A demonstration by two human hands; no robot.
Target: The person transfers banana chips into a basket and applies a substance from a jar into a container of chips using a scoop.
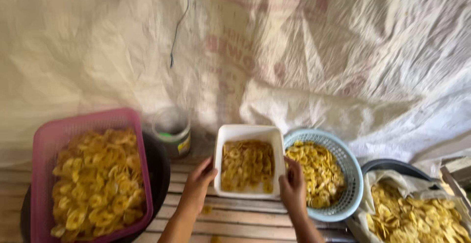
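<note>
Your left hand (198, 179) and right hand (293, 186) grip opposite sides of the white rectangular tub (248, 132) of banana chips (247, 164), between them.

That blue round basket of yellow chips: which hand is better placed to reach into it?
Probably the right hand: it grips the white tub's edge right beside the blue basket. The left hand is across the tub.

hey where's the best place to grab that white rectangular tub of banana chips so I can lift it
Grip the white rectangular plastic tub by its two long side rims, coming from left and right, where the left hand and right hand already sit. It looks open and full, so keeping it level probably matters.
</note>
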